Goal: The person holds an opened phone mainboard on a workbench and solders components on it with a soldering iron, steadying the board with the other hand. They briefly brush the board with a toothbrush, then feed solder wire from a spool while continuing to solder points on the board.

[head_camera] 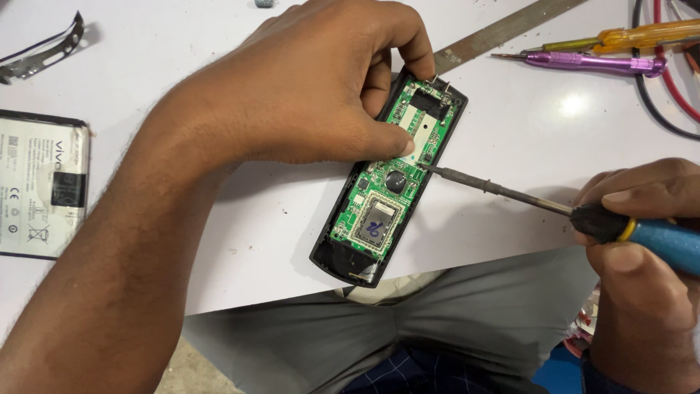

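An opened black handset shell (343,259) lies at the white table's near edge with a green circuit board (379,211) exposed inside it. My left hand (321,87) grips the shell's far end, thumb pressed flat on the board. My right hand (642,226) holds a blue-handled soldering iron (660,237). Its long dark tip (426,169) touches the board's right edge, just below my left thumb.
A flat phone battery (40,186) lies at the left edge, a bent metal bracket (44,51) above it. A steel ruler (503,29), a purple screwdriver (590,62), a yellow screwdriver (642,35) and red and black cables (667,80) lie at the far right. My grey-trousered lap (437,321) is below the table's edge.
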A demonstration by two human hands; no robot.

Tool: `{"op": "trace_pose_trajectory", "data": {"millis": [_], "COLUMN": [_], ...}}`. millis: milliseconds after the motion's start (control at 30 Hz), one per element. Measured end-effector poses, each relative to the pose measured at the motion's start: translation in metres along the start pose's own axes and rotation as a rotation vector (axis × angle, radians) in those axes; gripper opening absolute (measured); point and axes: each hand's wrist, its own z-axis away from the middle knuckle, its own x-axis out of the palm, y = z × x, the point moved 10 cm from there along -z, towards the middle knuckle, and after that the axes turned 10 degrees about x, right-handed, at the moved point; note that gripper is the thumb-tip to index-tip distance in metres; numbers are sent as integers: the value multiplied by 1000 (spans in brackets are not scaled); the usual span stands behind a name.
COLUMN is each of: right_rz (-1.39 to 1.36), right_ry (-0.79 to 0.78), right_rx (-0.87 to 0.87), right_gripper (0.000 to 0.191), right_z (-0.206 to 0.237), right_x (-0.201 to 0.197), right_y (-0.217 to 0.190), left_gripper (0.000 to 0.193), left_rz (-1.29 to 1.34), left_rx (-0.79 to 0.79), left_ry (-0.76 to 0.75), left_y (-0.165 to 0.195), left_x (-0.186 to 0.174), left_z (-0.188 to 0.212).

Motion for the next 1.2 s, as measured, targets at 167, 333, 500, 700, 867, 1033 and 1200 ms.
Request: {"op": "trace_pose_trajectory", "data": {"millis": [167,333,500,700,867,1033,1200], "right_rz": [-61,-77,-30,21,-1,-9,-51], "right_ry": [15,41,-67,-143,-127,-158,-120], "right_rx": [-4,26,2,-22,9,-18,-32], "right_gripper": [30,30,38,36,37,39,37], "right_z": [2,8,3,4,2,-2,0], "right_x": [1,-3,-8,-6,-3,2,2], "right_y": [1,9,17,13,11,5,2], "left_gripper": [45,46,45,47,47,48,47], "left_rz": [-16,-14,-23,-48,-40,-52,-46], "left_rx": [-10,-20,-21,-35,-27,-55,-47], "left_ry": [2,2,2,4,1,-2,-5], "left_y": [-1,-1,-2,-3,-2,-3,-3], "left_x": [0,0,0,1,1,1,0], "left_z": [1,1,1,0,1,1,0]}}
